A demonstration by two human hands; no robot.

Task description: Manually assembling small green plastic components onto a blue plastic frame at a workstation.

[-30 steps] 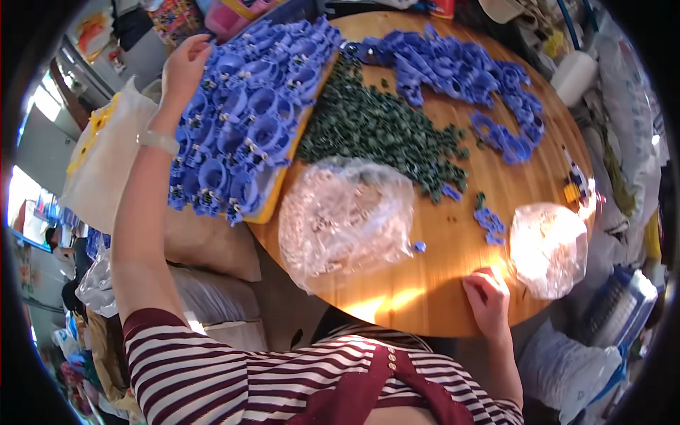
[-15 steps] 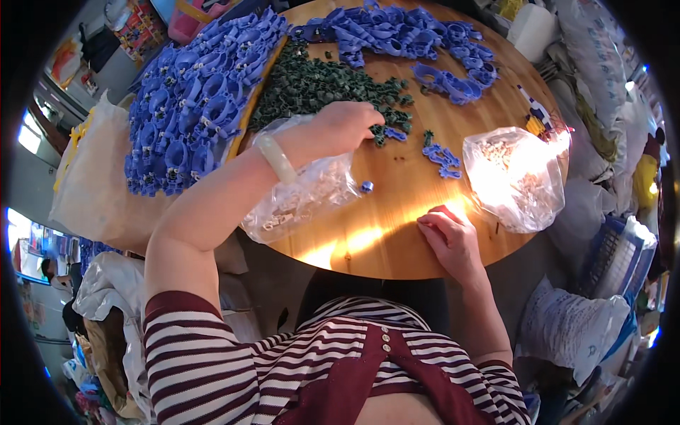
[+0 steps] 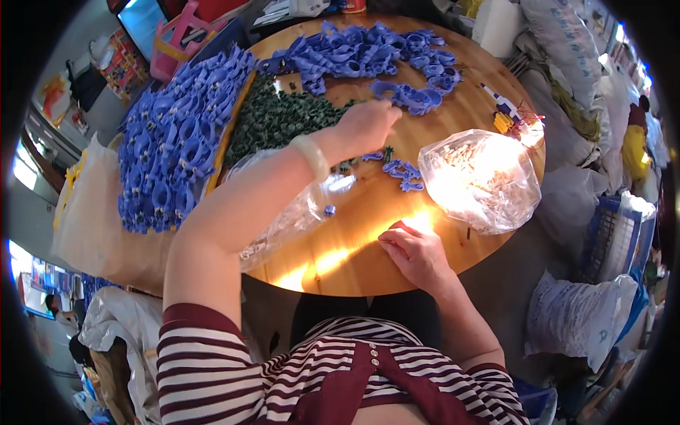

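Two hands work the round bench [image 3: 368, 234]: left hand [image 3: 367, 125] cupped over green pieces [image 3: 283, 117], grip unclear; right hand [image 3: 414, 249] rests curled, empty, steadying

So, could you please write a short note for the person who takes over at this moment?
Left hand: stretched over the round wooden table, closed at the edge of the dark green pieces; whether it holds one cannot be seen.
Right hand: resting on the table edge, empty.
Blue rings piled on the left; a few loose blue rings lie near the clear bag.
Done and left: cannot tell.
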